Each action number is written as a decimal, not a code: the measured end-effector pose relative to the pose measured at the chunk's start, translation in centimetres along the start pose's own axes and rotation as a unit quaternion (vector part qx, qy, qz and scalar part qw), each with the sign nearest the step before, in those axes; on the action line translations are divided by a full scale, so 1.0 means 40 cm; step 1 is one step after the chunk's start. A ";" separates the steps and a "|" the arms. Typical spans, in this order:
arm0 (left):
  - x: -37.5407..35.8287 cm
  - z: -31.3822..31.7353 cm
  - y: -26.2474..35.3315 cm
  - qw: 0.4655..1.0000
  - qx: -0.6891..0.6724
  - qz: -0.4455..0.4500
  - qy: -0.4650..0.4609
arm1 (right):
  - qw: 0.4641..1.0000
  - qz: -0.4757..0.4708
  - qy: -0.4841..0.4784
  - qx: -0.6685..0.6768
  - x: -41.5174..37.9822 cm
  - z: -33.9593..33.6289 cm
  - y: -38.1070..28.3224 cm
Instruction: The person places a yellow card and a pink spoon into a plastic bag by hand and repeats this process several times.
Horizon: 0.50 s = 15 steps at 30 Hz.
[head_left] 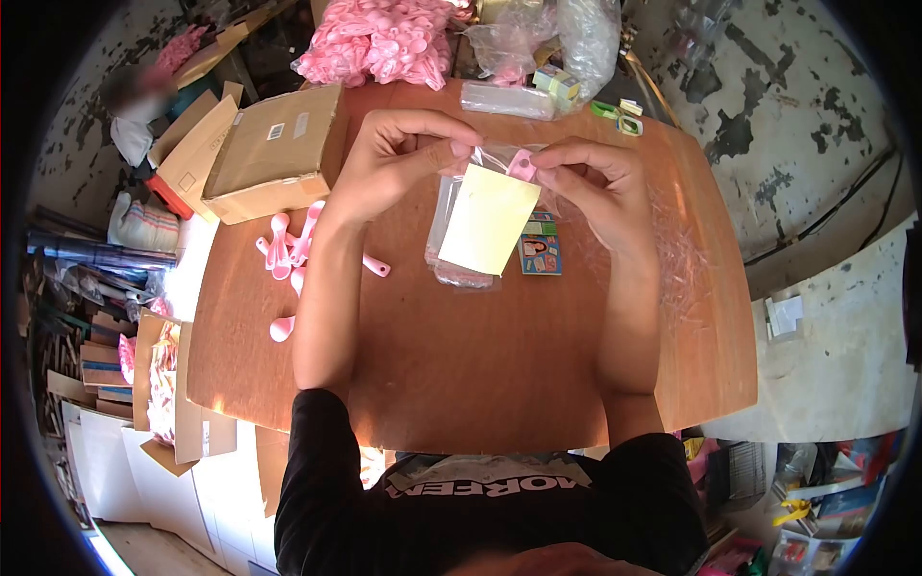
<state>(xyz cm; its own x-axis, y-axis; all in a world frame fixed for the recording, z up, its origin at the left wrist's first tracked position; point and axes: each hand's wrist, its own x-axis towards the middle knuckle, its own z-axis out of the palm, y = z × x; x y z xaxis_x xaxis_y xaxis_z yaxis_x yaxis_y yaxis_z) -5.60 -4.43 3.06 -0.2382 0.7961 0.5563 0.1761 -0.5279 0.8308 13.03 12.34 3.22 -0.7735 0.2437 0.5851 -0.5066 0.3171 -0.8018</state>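
Observation:
My left hand [408, 161] is closed in a pinch on the top corner of a small clear plastic bag [478, 154]. A pale yellow card [492, 221] hangs below it, tilted, between my two hands. Thumb and fingers of my right hand [597, 187] pinch at the holed handle end of a pink spoon [521, 164]; the rest of that spoon is hidden behind the card. Beneath, a stack of clear plastic bags [466, 279] lies on the wooden table [461, 374], beside small blue printed cards [542, 256].
Several pink spoons [279, 250] are scattered left of my left forearm. Behind them stands a cardboard box [274, 149]. At the table's far side are a heap of pink spoons [379, 43], a clear-wrapped bundle [507, 100] and green tape rolls [629, 125]. Clear plastic strips [672, 259] lie at the right.

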 end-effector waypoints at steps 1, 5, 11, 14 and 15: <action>0.000 0.000 0.000 1.000 0.000 0.000 0.000 | 1.000 0.006 -0.008 0.007 0.000 -0.001 -0.002; 0.000 0.001 -0.004 1.000 -0.004 0.022 0.006 | 1.000 -0.003 -0.017 0.015 0.001 0.001 -0.004; 0.001 0.012 -0.010 0.997 0.015 0.073 0.022 | 0.998 -0.052 -0.017 -0.022 0.000 0.002 -0.010; 0.001 0.018 -0.009 0.994 0.027 0.097 0.030 | 0.998 -0.062 -0.025 0.002 0.001 0.002 -0.008; 0.001 0.019 -0.009 0.993 0.033 0.106 0.031 | 0.997 -0.070 -0.028 -0.024 0.003 0.001 -0.011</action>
<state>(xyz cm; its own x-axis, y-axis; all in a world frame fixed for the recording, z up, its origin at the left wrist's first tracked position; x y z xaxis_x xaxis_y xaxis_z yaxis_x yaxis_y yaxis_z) -4.94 -3.98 2.77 -0.2463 0.6488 0.7200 0.2896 -0.6597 0.6935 13.16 12.20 3.63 -0.7173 0.1439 0.6817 -0.5925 0.3889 -0.7055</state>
